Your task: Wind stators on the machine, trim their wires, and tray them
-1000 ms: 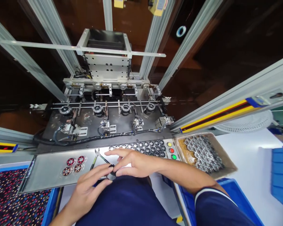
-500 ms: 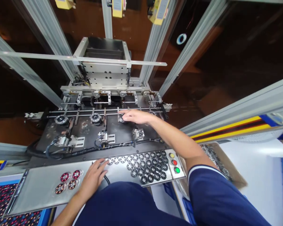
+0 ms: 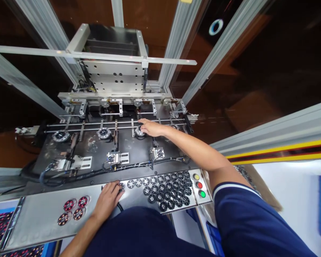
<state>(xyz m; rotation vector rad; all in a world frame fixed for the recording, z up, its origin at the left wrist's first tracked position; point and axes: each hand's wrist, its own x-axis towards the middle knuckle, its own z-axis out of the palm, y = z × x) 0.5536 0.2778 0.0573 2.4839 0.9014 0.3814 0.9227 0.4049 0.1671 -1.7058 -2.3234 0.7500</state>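
Note:
My right hand point(image 3: 153, 127) reaches to the third fixture from the left, its index finger stretched out and its fingertips at the edge of a round metal-and-black part point(image 3: 140, 132) seated there. Part of that piece is covered by the fingers. My left hand point(image 3: 107, 198) lies on the metal shelf, fingers apart. Its fingertips reach over a small round spoked part point(image 3: 122, 186) at the left end of the rows. To the right stand several similar black and silver spoked parts point(image 3: 160, 187). Round parts also sit on the left fixture point(image 3: 61, 136) and the second fixture point(image 3: 104, 133).
Several red-and-copper wound parts point(image 3: 74, 210) stand on the metal shelf point(image 3: 40, 214). Yellow, red and green buttons point(image 3: 199, 185) are at its right end. Small clamps point(image 3: 117, 158) and a cable bundle point(image 3: 96, 174) lie before the fixtures. A horizontal bar point(image 3: 109, 56) crosses above.
My right hand has lifted back slightly, so more of the round part on the third fixture shows. My left fingertips now cover more of the end spoked part. The camera view has shifted.

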